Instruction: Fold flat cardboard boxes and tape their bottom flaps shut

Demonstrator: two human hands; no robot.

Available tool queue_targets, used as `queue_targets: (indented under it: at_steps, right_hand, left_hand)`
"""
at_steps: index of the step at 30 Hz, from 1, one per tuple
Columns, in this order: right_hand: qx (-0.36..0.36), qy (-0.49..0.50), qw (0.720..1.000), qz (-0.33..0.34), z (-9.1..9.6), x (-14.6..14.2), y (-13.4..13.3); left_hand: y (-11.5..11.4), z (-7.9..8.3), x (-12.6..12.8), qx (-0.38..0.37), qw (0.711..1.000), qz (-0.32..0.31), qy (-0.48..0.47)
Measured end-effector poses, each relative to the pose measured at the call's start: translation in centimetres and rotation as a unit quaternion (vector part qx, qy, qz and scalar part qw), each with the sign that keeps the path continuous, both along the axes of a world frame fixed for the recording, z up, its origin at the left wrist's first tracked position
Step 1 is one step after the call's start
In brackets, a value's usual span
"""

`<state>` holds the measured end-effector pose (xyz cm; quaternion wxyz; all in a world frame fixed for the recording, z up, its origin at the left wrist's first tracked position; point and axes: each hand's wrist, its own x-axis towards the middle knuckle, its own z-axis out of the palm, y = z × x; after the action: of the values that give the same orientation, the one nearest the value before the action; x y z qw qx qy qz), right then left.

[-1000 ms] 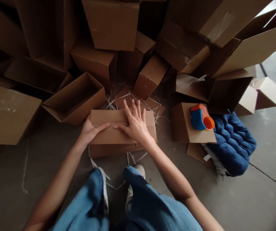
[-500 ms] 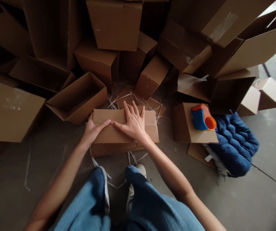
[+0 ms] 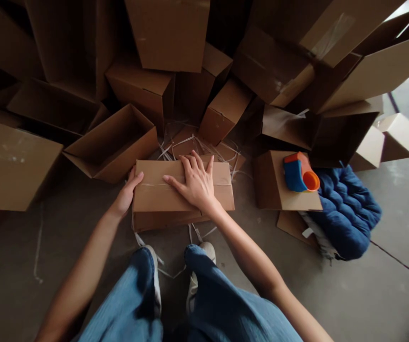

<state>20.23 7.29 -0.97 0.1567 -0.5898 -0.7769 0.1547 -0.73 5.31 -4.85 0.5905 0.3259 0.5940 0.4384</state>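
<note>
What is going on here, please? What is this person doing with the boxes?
A person has both bare hands on a cardboard box on the concrete floor. The right hand lies flat on top, and the left hand is against the box's left end. Thin white strapping lies around it. A pile of cardboard boxes stands ahead. To the right, a blue-and-orange plastic object sits on another box, beside a blue cushion.

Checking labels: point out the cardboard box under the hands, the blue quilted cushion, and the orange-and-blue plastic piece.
Cardboard box (image 3: 156, 187), head view, top face.
Blue quilted cushion (image 3: 347, 213), head view, centre.
Orange-and-blue plastic piece (image 3: 294, 176), head view, blue side.
</note>
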Motion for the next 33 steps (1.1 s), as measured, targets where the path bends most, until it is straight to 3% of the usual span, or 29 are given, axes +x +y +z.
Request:
queue_targets:
  at_steps: [14, 23, 33]
  right_hand:
    - [-0.008, 0.005, 1.000, 0.010, 0.5, 0.3, 0.0]
    - [-0.033, 0.000, 0.999, 0.010, 0.6, 0.2, 0.2]
    - [-0.096, 0.035, 0.992, 0.077, 1.0, 1.6, 1.1]
  left_hand:
    - [-0.4, 0.2, 0.3, -0.012, 0.999, 0.017, -0.033]
    - [-0.9, 0.9, 0.3, -0.020, 0.999, -0.017, 0.042]
    - [-0.6, 0.4, -0.2, -0.003, 0.999, -0.034, 0.040]
